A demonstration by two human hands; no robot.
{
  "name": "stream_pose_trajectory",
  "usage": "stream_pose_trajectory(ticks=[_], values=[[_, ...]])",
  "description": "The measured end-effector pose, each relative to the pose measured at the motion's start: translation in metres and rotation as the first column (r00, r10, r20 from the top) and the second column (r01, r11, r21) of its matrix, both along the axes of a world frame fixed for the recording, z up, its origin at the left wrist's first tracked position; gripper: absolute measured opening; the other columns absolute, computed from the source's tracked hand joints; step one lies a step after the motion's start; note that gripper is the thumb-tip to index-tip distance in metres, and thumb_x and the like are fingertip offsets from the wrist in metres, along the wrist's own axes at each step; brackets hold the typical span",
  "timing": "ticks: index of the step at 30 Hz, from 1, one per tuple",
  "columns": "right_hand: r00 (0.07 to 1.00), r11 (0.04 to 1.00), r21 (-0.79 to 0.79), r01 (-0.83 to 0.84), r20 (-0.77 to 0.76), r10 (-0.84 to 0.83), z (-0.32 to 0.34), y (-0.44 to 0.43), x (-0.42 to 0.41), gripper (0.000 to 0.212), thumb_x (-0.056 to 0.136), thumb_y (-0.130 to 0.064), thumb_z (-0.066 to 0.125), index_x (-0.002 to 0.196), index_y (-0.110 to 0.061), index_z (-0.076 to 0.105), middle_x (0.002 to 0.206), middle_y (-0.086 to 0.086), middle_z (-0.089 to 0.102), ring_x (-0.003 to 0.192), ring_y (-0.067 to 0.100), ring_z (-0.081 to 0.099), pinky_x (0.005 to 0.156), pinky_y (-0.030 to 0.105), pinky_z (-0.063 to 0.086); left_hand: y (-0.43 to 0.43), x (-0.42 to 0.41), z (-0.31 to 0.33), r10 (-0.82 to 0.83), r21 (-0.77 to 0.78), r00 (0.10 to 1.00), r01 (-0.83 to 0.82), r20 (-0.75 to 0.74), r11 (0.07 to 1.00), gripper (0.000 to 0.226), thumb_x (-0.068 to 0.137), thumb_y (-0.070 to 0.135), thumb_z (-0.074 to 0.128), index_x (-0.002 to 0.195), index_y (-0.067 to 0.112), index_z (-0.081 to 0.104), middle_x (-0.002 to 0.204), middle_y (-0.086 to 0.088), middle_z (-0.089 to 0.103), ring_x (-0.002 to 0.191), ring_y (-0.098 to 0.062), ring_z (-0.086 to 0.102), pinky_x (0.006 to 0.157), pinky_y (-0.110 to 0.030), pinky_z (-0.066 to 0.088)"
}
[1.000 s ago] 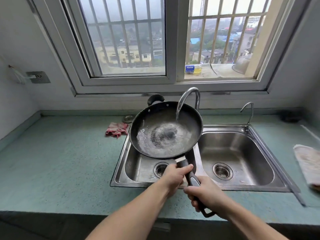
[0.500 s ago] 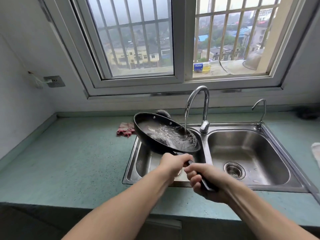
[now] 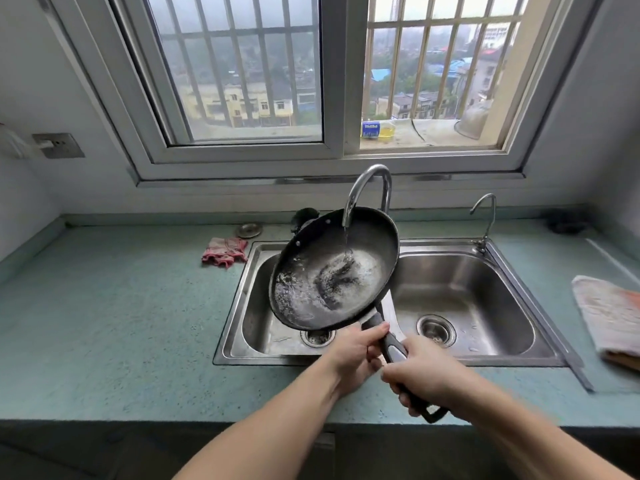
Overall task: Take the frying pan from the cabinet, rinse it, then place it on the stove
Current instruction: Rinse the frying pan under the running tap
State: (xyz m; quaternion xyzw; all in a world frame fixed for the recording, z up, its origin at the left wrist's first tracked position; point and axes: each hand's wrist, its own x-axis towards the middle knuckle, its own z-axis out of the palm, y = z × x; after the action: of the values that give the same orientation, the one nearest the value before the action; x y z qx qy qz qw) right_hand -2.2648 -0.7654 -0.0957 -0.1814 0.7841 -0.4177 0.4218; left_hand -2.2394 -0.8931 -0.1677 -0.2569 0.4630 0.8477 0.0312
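Centre frame: left hand (image 3: 353,355) and right hand (image 3: 424,374) gripped the handle (image 3: 393,346) of the pan (image 3: 332,268); rigid, water-laden, probably heavy and slippery.

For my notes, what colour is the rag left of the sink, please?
The rag is pinkish red; head view shows it.

Teal speckled table (image 3: 114,323) along pale walls (image 3: 34,81), with a sliding barred window (image 3: 242,81) at the far side admitting overcast daylight and a wall socket (image 3: 59,145) at far left.
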Motion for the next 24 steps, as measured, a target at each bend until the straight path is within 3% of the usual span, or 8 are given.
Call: stream_pose_trajectory(ticks=[4, 7, 10, 14, 16, 18, 20, 24], values=[[1.0, 0.998, -0.068, 0.007, -0.01, -0.007, -0.01, 0.005, -0.003, 0.017, 0.079, 0.005, 0.049, 0.073, -0.01, 0.045, 0.054, 0.007, 0.048, 0.037, 0.014, 0.046, 0.04, 0.023, 0.041, 0.0, -0.005, 0.004, -0.005, -0.172, 1.0, 0.007, 0.008, 0.985, 0.015, 0.087, 0.017, 0.066, 0.078, 0.016, 0.055, 0.068, -0.001, 0.047, 0.049, -0.006, 0.036, 0.046, -0.019, 0.025], [0.995, 0.984, -0.175, 0.022, 0.1, -0.005, -0.02, 0.002, -0.003, 0.019, 0.082, 0.005, 0.052, 0.073, -0.01, 0.044, 0.054, 0.007, 0.047, 0.037, 0.014, 0.044, 0.04, 0.023, 0.041, -0.008, -0.002, 0.001, 0.017, -0.341, 1.0, -0.011, 0.014, 0.94, 0.014, 0.08, 0.022, 0.074, 0.077, 0.013, 0.063, 0.064, 0.003, 0.064, 0.068, -0.019, 0.058, 0.069, -0.037, 0.05], [0.96, 0.952, -0.298, 0.071, 0.278, 0.016, -0.029, -0.009, 0.0, 0.018, 0.082, 0.0, 0.056, 0.074, -0.01, 0.043, 0.053, 0.004, 0.046, 0.037, 0.012, 0.042, 0.04, 0.022, 0.039, -0.022, 0.004, 0.001, 0.074, -0.454, 0.996, -0.041, 0.054, 0.89, 0.012, 0.081, 0.02, 0.074, 0.085, 0.011, 0.066, 0.076, -0.002, 0.071, 0.082, -0.023, 0.068, 0.088, -0.048, 0.056], [0.858, 0.905, -0.376, 0.2, 0.513, 0.023, -0.035, -0.029, 0.005, 0.025, 0.092, 0.003, 0.046, 0.076, -0.014, 0.038, 0.051, -0.002, 0.038, 0.036, 0.007, 0.033, 0.036, 0.019, 0.032, -0.039, 0.012, 0.013, 0.142, -0.599, 0.987, -0.066, 0.081, 0.798, 0.021, 0.074, 0.026, 0.076, 0.08, 0.008, 0.066, 0.076, -0.007, 0.068, 0.072, -0.018, 0.062, 0.067, -0.03, 0.053], [0.766, 0.888, -0.362, 0.285, 0.642, 0.017, -0.032, -0.038, 0.009, 0.026, 0.094, 0.0, 0.043, 0.075, -0.017, 0.038, 0.05, -0.006, 0.035, 0.034, 0.003, 0.03, 0.033, 0.015, 0.029, -0.047, 0.014, 0.021, 0.176, -0.666, 0.979, -0.065, 0.1, 0.743, 0.024, 0.069, 0.032, 0.077, 0.073, 0.011, 0.066, 0.068, 0.0, 0.065, 0.065, -0.014, 0.057, 0.066, -0.031, 0.05], [0.636, 0.865, -0.324, 0.382, 0.771, 0.007, -0.02, -0.047, 0.012, 0.022, 0.094, -0.004, 0.044, 0.076, -0.017, 0.043, 0.049, -0.008, 0.035, 0.032, 0.001, 0.031, 0.032, 0.013, 0.029, -0.053, 0.017, 0.033, 0.215, -0.693, 0.97, -0.079, 0.111, 0.717, 0.024, 0.073, 0.027, 0.077, 0.061, 0.014, 0.061, 0.053, 0.007, 0.057, 0.05, -0.007, 0.051, 0.055, -0.022, 0.043], [0.544, 0.846, -0.292, 0.446, 0.839, 0.003, 0.0, -0.056, 0.015, 0.02, 0.093, -0.005, 0.046, 0.076, -0.015, 0.048, 0.048, -0.008, 0.038, 0.031, 0.001, 0.036, 0.03, 0.012, 0.032, -0.059, 0.018, 0.045, 0.243, -0.661, 0.958, -0.087, 0.149, 0.745, 0.034, 0.072, 0.026, 0.076, 0.049, 0.016, 0.053, 0.042, 0.007, 0.045, 0.035, -0.006, 0.038, 0.042, -0.02, 0.032], [0.553, 0.882, -0.235, 0.408, 0.833, -0.034, 0.039, -0.062, 0.016, 0.026, 0.093, -0.002, 0.045, 0.069, -0.01, 0.051, 0.045, -0.004, 0.046, 0.03, 0.001, 0.043, 0.031, 0.011, 0.039, -0.06, 0.025, 0.059, 0.237, -0.457, 0.936, -0.096, 0.262, 0.884, 0.043, 0.066, 0.031, 0.071, 0.032, 0.016, 0.049, 0.038, 0.005, 0.04, 0.042, -0.01, 0.034, 0.048, -0.022, 0.024]])
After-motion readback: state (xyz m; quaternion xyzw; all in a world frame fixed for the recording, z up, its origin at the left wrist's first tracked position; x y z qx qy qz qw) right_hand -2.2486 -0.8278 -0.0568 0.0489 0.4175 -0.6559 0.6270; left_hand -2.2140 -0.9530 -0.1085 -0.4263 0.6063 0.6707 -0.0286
